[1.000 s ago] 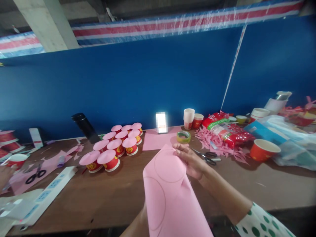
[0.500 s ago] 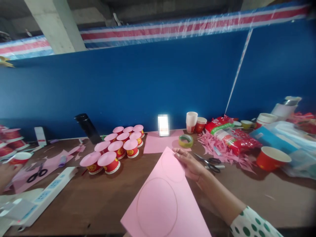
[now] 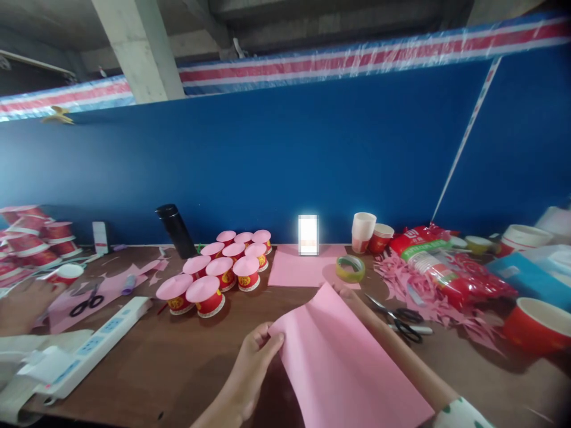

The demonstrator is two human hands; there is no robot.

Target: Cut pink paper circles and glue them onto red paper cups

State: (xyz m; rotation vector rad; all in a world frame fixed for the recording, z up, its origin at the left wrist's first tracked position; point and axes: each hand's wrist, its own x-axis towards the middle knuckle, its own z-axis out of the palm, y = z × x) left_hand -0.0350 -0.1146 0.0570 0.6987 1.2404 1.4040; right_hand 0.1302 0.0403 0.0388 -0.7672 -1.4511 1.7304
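A sheet of pink paper (image 3: 343, 362) is held up in front of me, its upper left part bent and its visible face plain. My left hand (image 3: 254, 365) pinches the left corner between thumb and fingers. At the top corner is my right hand (image 3: 350, 297), closed at the paper's edge and mostly hidden behind it. Scissors (image 3: 404, 321) lie on the table to the right of my right forearm, beside a white pen-like item. Beyond the hands are a roll of tape (image 3: 350, 268) and a flat pink sheet (image 3: 285, 270).
Several red cups with pink paper tops (image 3: 205, 291) stand left of centre. A power strip (image 3: 102, 345) lies nearer me. At far left, a co-worker's hand (image 3: 27, 303) is by a cup. Right: a red plastic bag (image 3: 428, 261), pink paper scraps and an orange cup (image 3: 539, 324).
My left hand has come into view on the sheet's left corner. The sheet has turned from a face with drawn circles to a plain one. The view has shifted left.
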